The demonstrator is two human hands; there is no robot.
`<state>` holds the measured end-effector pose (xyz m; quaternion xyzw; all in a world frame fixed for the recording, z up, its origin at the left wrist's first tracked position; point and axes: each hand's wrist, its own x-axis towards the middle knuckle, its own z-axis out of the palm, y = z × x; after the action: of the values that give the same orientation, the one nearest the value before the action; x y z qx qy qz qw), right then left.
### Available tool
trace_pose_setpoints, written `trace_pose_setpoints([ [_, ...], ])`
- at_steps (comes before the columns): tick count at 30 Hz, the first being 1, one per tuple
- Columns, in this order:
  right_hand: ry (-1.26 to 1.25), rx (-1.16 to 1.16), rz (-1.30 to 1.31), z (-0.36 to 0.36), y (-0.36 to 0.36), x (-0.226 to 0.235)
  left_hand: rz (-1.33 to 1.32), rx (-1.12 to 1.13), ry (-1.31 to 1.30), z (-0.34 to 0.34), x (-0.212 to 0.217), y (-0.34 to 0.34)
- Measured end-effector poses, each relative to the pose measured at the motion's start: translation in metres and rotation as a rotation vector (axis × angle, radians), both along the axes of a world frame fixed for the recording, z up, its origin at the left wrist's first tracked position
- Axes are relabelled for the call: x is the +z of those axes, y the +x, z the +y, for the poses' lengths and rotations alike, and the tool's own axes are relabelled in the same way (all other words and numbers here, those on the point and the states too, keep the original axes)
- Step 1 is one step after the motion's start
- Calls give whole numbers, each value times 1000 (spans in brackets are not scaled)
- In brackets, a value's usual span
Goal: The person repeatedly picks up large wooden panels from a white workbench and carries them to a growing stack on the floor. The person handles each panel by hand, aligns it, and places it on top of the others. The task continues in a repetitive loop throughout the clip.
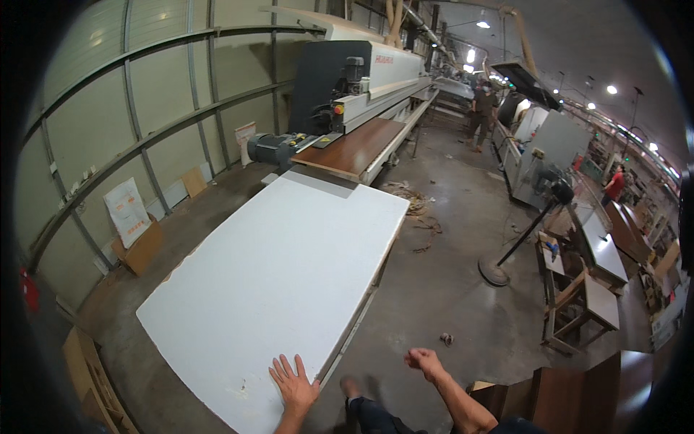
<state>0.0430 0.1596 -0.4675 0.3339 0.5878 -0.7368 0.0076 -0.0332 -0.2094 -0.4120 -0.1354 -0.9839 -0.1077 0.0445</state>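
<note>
My left hand (294,382) rests with its fingers spread on the near right edge of a large white board (267,267), which forms a long tabletop. Off to the right, over the floor, my right hand (425,363) is curled closed, and nothing shows in it. Beyond the white top, a brown wood panel (354,148) lies flat on the bed of a long grey-and-white machine (390,69). A motor (278,148) sticks out at the machine's left side, beside the panel.
Stacked brown panels (578,390) stand close at my right. Farther right are a pole on a round base (494,272) and a small wooden stand (589,307). A bundle of strips (412,199) lies on the floor. A person (482,108) stands in the far aisle.
</note>
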Motion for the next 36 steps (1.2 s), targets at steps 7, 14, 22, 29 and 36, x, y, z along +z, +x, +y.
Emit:
trace_pose_setpoints([
  [7, -76, 108, 323, 9, -200, 63, -13, 8, -56, 13, 29, -12],
  [14, -139, 36, 287, 17, -369, 81, -43, 14, -31, 21, 47, -23],
  [22, -306, -11, 306, 22, -515, 71, -201, 94, 43, 30, 58, -35],
  [29, -370, 4, 291, 8, -580, 73, -194, 40, 46, 21, 51, -44],
  [36, -529, 55, 354, -18, -594, 75, -357, 21, 65, 19, 61, -42],
])
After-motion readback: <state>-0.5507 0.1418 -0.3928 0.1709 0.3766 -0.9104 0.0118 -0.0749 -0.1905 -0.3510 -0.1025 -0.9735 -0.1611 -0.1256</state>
